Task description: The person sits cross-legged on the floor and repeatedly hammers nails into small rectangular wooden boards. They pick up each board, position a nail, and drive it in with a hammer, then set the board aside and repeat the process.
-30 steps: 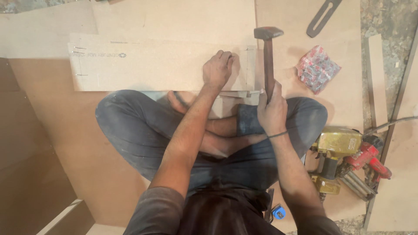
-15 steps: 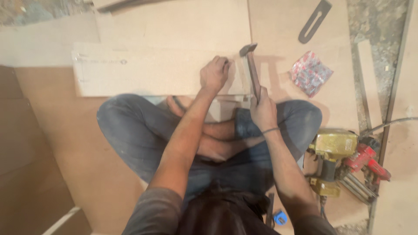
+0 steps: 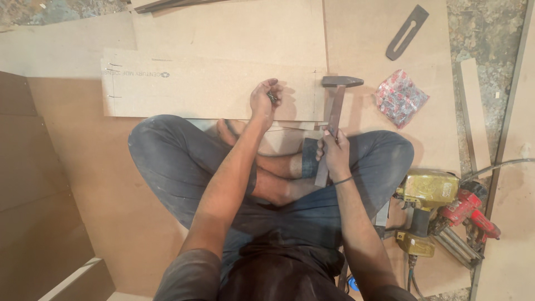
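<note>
A person sits cross-legged on the floor (image 3: 139, 184), which is covered with big brown boards. A long pale board (image 3: 206, 86) lies flat across the floor just in front of the knees. The left hand (image 3: 264, 98) rests on this board near its right end, with the fingers curled shut around something small and dark; it is too small to tell what it is. The right hand (image 3: 333, 151) is closed tight around the handle of a hammer (image 3: 334, 114). The hand grips the handle low down, over the right knee. The hammer points away from the person, and its dark metal head sits just past the right end of the pale board, above the brown board there. A thin pale strip (image 3: 267, 124) peeks out from under the near edge of the pale board, between the board and the legs. To the right of the hammer head lies a small red and white packet (image 3: 401, 97). Farther off, near the far right corner of the brown board, lies a flat dark metal piece with a slot (image 3: 407, 32). Beside the right knee sit a yellow power tool (image 3: 426, 195) and a red tool (image 3: 471, 212), touching each other.
</note>
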`<state>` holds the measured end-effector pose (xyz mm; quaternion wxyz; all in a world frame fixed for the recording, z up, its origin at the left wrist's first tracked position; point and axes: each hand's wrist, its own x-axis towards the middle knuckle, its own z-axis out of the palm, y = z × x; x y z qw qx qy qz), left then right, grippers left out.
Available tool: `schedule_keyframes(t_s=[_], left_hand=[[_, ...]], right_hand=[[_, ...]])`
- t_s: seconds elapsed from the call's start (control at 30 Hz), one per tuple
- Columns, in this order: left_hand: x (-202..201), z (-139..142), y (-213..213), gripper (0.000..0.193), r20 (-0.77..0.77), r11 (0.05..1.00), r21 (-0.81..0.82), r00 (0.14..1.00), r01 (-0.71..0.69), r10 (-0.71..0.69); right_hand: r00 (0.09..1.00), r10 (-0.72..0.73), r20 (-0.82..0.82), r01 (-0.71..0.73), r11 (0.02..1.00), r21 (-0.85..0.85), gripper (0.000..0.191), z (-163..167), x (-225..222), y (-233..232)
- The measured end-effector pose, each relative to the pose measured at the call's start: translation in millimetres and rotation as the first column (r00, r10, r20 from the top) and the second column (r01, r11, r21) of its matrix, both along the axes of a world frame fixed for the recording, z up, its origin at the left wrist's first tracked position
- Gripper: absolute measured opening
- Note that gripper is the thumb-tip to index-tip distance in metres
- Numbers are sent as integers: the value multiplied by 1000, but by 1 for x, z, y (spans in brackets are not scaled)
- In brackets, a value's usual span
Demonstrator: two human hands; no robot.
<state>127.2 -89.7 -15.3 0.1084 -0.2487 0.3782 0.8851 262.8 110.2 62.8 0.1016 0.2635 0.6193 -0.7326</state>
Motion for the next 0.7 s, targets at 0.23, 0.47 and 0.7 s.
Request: schedule_keyframes(t_s=[0.23, 0.47, 0.7], left_hand=[[6, 46, -5, 31, -163, 906, 408, 985, 113, -49], [4, 92, -13, 33, -321, 803, 573, 946, 165, 35], [24, 105, -6, 35, -335, 780, 584, 942, 225, -21]], right_hand=[[1000, 11, 17, -10, 997, -80, 18, -7, -7, -6], [999, 18, 34, -15, 995, -94, 18, -12, -14, -9], [978, 30, -208, 11, 981, 193, 26, 10, -6, -28]])
